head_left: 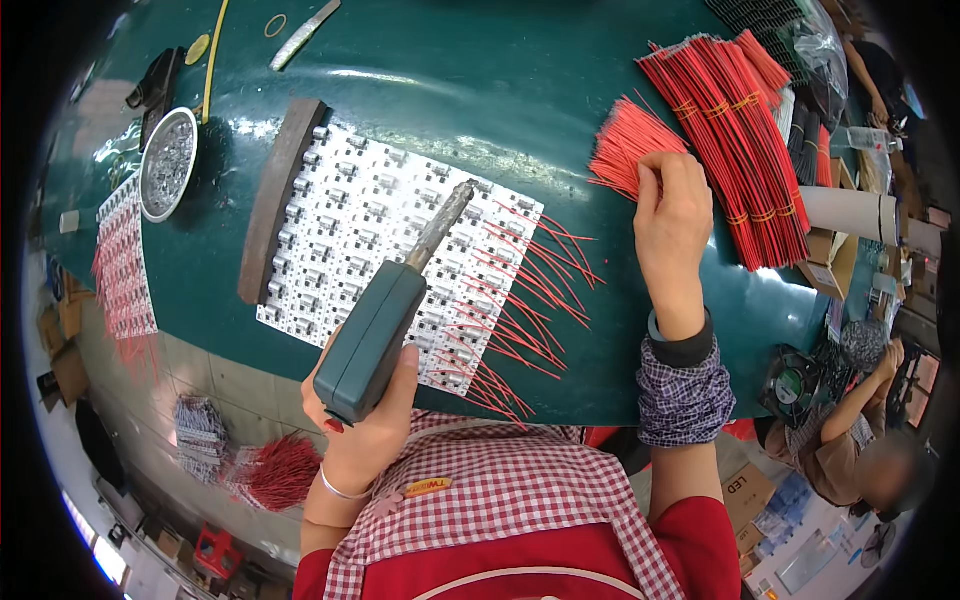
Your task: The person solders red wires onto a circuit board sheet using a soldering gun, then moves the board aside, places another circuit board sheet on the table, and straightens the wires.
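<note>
Green tabletop [480, 50] spread wide, and square on it sits our landmark, the white circuit-board panel [365, 215], lying flat with rows of small components. Over to its far left, a second circuit-board panel [125, 265] hangs past the table edge, reddish all over with what look like wires; I'd call that one well ahead. Back to the main panel: red wires [540, 280] fan out from its right-hand strip, loose ends trailing rightward, while the middle and left rows show none. So, by my reading, a small share is wired and most is left to do.

Plenty of stock, too: thick red wire bundles [740, 150], tied with yellow bands, lie beyond the panel's upper right. And what a reach from the soldering gun [375, 335], gripped firmly in the left hand [370, 430] at the panel's near edge, its tip over the upper-right rows; whether it touches, I can't tell. Right of the panel, the right hand [675, 215] is bent, thumb and fingers drawn together at the loose red wire pile [630, 140]; whether a wire is pinched there, I can't tell. Along the panel's left edge runs a dark bar [280, 205], and further left stands a white dish [148, 200] of greyish bits.
</note>
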`<state>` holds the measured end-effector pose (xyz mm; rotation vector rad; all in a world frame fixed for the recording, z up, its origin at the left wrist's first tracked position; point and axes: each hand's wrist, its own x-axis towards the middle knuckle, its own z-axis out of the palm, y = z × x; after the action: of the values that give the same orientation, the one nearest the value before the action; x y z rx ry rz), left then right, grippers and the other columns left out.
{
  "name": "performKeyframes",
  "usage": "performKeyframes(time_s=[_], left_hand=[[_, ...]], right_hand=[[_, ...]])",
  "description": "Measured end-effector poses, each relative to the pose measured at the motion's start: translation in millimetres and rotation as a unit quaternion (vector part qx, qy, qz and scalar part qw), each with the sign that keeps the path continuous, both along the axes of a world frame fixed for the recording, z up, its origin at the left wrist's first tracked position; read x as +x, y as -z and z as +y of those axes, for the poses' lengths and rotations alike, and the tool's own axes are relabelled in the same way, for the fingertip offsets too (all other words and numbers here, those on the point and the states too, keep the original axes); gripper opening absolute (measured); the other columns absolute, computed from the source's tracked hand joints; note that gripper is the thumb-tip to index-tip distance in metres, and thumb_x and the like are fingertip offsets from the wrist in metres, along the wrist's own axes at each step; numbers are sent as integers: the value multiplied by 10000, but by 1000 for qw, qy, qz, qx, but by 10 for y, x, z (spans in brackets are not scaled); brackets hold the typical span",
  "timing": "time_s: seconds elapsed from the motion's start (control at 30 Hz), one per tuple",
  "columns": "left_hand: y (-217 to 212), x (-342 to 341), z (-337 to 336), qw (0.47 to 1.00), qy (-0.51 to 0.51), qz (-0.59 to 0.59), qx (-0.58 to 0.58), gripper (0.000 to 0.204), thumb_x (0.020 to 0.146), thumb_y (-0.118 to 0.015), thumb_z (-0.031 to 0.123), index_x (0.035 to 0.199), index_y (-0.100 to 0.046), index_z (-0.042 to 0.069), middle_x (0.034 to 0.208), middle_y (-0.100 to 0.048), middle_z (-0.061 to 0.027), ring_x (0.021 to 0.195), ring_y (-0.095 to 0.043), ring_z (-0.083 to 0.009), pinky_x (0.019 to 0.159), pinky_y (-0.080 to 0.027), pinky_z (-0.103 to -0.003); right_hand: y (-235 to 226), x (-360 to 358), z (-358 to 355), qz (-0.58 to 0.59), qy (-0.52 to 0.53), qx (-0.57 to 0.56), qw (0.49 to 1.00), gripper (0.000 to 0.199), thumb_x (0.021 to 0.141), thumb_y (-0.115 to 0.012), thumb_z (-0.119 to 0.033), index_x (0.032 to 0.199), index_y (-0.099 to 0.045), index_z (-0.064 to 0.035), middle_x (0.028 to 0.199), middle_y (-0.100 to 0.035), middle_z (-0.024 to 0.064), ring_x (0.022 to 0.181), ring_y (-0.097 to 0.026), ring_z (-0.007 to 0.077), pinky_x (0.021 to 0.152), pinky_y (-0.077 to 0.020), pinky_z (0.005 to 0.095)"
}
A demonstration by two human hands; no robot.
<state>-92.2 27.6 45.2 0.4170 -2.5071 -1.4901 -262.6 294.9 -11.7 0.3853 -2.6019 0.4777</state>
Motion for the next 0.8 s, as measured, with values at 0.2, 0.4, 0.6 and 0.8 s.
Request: performKeyframes(time_s=[0.2,0.4,0.6,0.8], left_hand=[[29,0,-13,1000,3,3,2,158,807,-757,-6,948,-699,-46,812,-673,-77,650,-607,-137,615,-518,-274],[24,1,-7,1000,6,-2,13,151,812,-747,-19,951,-697,-49,837,-673,-82,662,-613,-140,619,-520,-272],[31,6,-12,1000,13,-2,6,163,812,-749,-18,966,-700,-43,865,-679,-97,681,-628,-165,641,-531,-282],[57,-3,-15,999,31,16,-17,179,805,-752,-22,974,-702,-50,871,-681,-107,687,-634,-182,647,-533,-287]], right_hand=[[32,-3,12,-21,-9,8,1000,97,858,-696,-34,902,-615,-64,892,-605,90,870,-596,293,734,-452,417],[39,-33,8,-44,-15,-11,999,100,839,-715,-28,883,-627,-44,881,-606,105,853,-595,313,736,-480,411],[-28,6,5,-35,-17,-46,998,83,824,-727,-18,875,-671,-53,844,-623,104,842,-610,305,722,-479,402],[-215,181,-377,-10,-90,-120,989,100,811,-732,-5,884,-697,-66,840,-646,67,839,-619,264,699,-469,368]])
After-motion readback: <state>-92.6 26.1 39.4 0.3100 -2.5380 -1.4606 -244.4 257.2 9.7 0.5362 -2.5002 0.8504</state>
